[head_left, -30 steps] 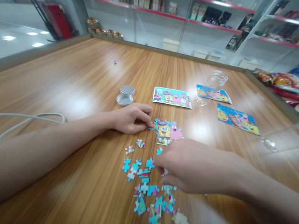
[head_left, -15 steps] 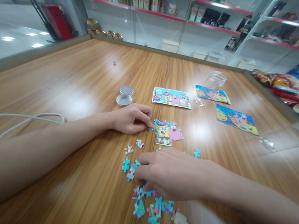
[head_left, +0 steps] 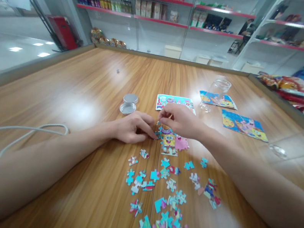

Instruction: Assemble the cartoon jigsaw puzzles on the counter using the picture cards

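Note:
A partly joined jigsaw puzzle with cartoon figures lies on the wooden table. My left hand rests at its left edge, fingers curled and the fingertips touching the blue pieces there. Over the puzzle's upper edge is my right hand, thumb and fingers pinched at the top left corner on a small bluish puzzle piece, mostly hidden. Behind that hand a cartoon picture card is partly covered. Loose puzzle pieces, mostly light blue, are scattered nearer to me.
Two round metal lids stand left of the card. To the right are a clear jar lying over one blue picture sheet and a second sheet. A white cable curves at the left. Snack bags sit beyond the right edge.
My right hand has moved from the loose pieces up and away to the puzzle's top edge, uncovering the pile. My left hand stays at the puzzle's left side. The view has tilted slightly.

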The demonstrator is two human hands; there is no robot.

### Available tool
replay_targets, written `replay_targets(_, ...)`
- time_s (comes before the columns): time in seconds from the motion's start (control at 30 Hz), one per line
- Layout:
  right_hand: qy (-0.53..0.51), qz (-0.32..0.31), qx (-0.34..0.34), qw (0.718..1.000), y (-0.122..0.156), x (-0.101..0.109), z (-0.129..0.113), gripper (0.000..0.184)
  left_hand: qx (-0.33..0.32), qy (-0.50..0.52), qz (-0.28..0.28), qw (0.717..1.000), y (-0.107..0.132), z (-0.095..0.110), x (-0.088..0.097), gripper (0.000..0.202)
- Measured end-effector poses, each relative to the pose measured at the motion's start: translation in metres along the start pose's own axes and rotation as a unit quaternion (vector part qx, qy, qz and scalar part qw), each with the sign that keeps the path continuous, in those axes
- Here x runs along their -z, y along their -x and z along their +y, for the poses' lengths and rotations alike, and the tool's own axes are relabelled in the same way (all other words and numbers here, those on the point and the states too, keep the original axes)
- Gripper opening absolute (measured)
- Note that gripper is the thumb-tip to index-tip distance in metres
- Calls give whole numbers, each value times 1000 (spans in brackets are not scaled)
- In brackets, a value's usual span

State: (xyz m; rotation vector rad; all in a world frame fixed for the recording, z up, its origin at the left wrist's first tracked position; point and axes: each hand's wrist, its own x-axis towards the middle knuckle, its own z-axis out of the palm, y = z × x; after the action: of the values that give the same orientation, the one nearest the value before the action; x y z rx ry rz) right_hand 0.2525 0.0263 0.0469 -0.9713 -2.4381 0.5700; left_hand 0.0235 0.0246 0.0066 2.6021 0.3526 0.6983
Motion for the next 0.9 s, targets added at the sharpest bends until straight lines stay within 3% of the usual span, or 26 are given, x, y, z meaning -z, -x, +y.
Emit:
replay_targets(0.2, -36, 32, 46, 998, -3, -18, 14, 12, -21, 2, -13, 1000, 1, -4, -1, 34)
replay_targets(0.37, -55, 14, 62, 996, 2, -25, 26, 15, -30, -4, -27, 999, 0, -6, 0, 33)
replay_targets(0.6, -104, 35, -23, 994, -3, -33, 28, 13, -30, -8, -23, 999, -2, -3, 0, 34)
replay_targets(0.9, -162, 33, -27, 986, -5, -40, 34, 15, -49, 1, -15, 999, -2, -6, -1, 33)
